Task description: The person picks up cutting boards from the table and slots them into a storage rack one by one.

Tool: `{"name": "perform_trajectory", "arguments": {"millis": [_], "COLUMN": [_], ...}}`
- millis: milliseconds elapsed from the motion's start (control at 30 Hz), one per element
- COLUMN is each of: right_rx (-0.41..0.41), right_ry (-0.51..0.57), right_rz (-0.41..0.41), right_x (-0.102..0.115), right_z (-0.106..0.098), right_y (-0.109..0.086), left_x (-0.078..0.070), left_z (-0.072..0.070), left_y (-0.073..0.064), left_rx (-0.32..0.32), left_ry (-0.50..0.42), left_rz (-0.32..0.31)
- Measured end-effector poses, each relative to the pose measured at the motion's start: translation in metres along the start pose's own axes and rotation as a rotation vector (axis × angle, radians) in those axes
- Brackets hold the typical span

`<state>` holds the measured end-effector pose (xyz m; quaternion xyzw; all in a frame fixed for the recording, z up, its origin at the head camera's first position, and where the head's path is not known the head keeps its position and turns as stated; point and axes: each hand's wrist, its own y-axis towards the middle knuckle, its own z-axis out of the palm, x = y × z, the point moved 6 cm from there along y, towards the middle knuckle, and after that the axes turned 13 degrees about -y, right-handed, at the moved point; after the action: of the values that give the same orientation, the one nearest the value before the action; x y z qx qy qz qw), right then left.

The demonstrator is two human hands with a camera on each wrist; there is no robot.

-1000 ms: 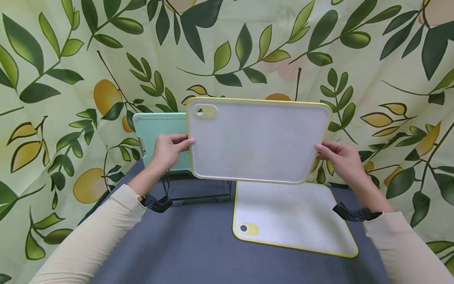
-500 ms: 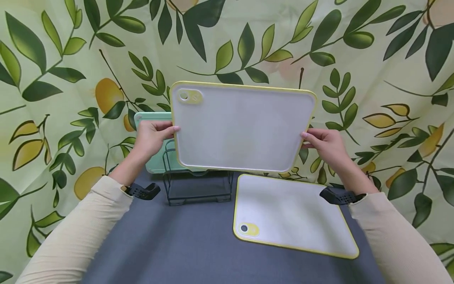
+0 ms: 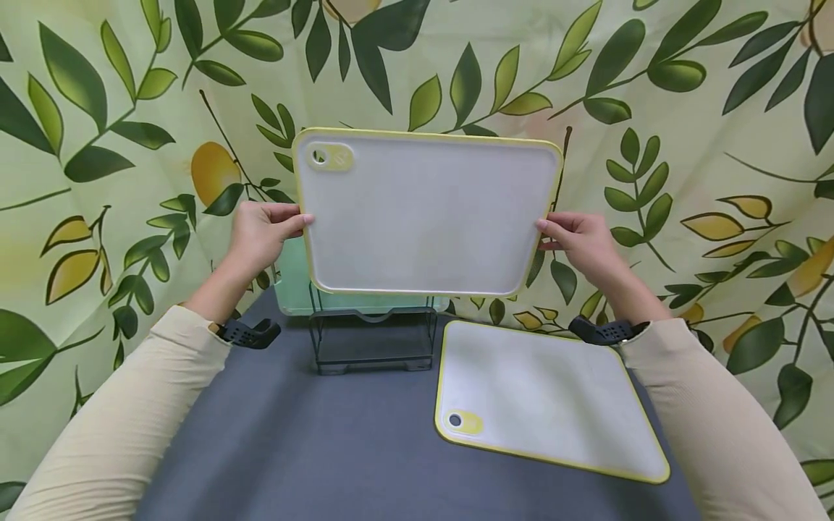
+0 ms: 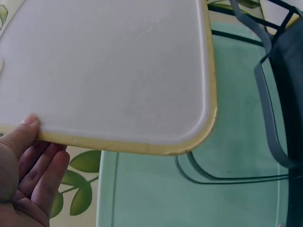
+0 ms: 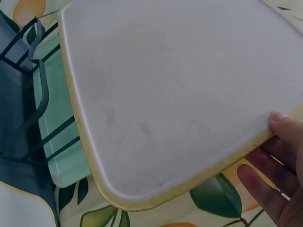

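A white cutting board (image 3: 430, 217) with a yellow rim is held up in the air in the head view, its face toward me and its holed corner at upper left. My left hand (image 3: 260, 231) pinches its left edge, thumb on the front face and fingers behind. On the opposite edge, my right hand (image 3: 580, 239) pinches it the same way. Below and behind the board stands a dark wire rack (image 3: 374, 359), and a mint green board (image 3: 293, 278) is upright at the rack's back, partly hidden. The left wrist view shows the held board's lower corner beside the rack's wires (image 4: 272, 118).
A second white board (image 3: 547, 398) with a yellow rim lies flat on the grey-blue table (image 3: 339, 449), right of the rack. Behind everything hangs a leaf-patterned curtain (image 3: 495, 94).
Both hands have raised the held board and carried it left, so it now sits above the rack and covers the mint board's upper part. The lying board and rack stay put.
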<state>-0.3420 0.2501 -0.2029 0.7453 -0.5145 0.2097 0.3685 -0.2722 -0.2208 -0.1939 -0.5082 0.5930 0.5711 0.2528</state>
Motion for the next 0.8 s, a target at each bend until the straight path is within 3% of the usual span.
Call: {"name": "perform_trajectory", "arguments": {"millis": [500, 800], "right_rx": [-0.006, 0.017], "right_ry": [0.048, 0.101], "right_rz": [-0.084, -0.098], "right_x": [0.032, 0.049], "right_z": [0.009, 0.022], "right_y": [0.033, 0.052], "left_x": [-0.024, -0.023], "left_z": [-0.037, -0.058], "left_y": [0.017, 0.026], "left_rx": [-0.040, -0.046], "left_ry": [0.106, 0.047], "left_rz": [0.007, -0.023]}}
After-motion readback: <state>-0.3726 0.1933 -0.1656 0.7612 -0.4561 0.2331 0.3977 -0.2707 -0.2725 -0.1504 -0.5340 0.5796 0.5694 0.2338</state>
